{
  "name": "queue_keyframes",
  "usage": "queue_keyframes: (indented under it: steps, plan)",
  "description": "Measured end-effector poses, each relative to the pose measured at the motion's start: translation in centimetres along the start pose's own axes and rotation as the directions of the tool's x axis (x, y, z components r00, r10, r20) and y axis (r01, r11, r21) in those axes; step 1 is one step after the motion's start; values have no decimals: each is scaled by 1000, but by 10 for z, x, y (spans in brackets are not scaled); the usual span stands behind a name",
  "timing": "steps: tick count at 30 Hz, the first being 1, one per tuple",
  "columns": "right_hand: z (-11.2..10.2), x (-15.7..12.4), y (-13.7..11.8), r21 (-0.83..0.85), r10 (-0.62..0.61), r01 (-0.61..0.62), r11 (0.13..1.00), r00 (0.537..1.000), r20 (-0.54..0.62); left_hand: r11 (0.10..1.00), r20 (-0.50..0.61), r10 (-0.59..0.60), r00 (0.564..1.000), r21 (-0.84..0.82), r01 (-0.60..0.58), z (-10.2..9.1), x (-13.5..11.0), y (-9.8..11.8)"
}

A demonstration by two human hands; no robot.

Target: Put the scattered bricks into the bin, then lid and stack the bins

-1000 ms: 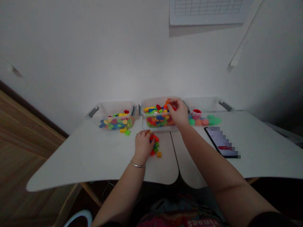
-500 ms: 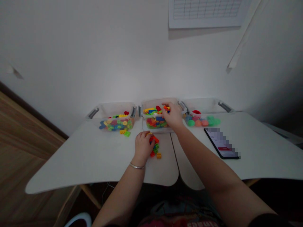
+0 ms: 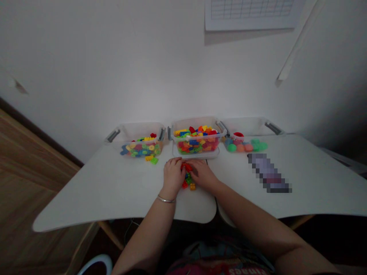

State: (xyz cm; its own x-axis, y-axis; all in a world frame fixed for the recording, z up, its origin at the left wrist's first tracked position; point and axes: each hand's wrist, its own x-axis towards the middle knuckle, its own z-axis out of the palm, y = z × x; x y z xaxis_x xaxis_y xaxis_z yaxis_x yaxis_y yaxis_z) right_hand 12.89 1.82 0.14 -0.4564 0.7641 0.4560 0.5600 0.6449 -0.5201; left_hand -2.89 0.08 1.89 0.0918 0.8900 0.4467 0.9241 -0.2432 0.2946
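My left hand point(image 3: 174, 173) is curled over a small cluster of toy building bricks near the front middle of the table, a silver bangle on its wrist. From the other side my right hand point(image 3: 203, 175) meets it, fingers closed around the same spot. Between the two hands shows a red toy brick point(image 3: 187, 167); the fingertips partly hide it. Green toy bricks point(image 3: 188, 178) sit just below, with another red piece and a yellow toy brick point(image 3: 193, 186) beside them on the table.
Behind the hands stands a clear bin point(image 3: 197, 147) full of mixed bricks, on a lid. A left bin point(image 3: 140, 149) holds bricks and a right bin point(image 3: 246, 145) rounded pieces. Two loose bricks point(image 3: 151, 159) lie by the left bin. A phone point(image 3: 269, 173) lies at right.
My right hand has come out of the middle bin and down to the bricks at my left hand. The left hand has stayed nearly in place.
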Motion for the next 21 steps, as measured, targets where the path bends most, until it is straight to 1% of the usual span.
queue_keyframes:
  steps: [2, 5, 10, 13, 16, 18, 20, 21]
  plan:
    - [1, 3, 3, 9, -13, 13, 1000, 999, 49, 1000, -3, 4, 1000, -3, -4, 0, 0, 0]
    - [0, 5, 7, -12, 1, 0, 1000, 997, 78, 1000, -8, 8, 1000, -5, -8, -1, 0, 1]
    - [-5, 2, 11, -106, 23, -17, 994, 998, 51, 1000, -19, 12, 1000, -14, -12, -1, -1, 1]
    - [-10, -1, 11, -167, 62, -57, 984, 998, 24, 1000, -8, 0, 1000, -15, 0, -1, -1, 1]
    - [-12, -3, 13, -196, 125, -125, 973, 992, -14, 1000, 5, -12, 1000, -18, 12, -2, -1, 2]
    - [-12, -2, 14, -168, 151, -159, 973, 987, -61, 1000, 2, -13, 1000, -21, 13, -3, -1, 2]
    - [-13, -1, 13, -84, 145, -158, 984, 978, -150, 1000, -6, -4, 1000, -23, 4, -3, -1, 2]
    - [-15, 1, 12, -31, 126, -136, 990, 968, -215, 1000, -10, 1, 1000, -22, -1, -3, -1, 1]
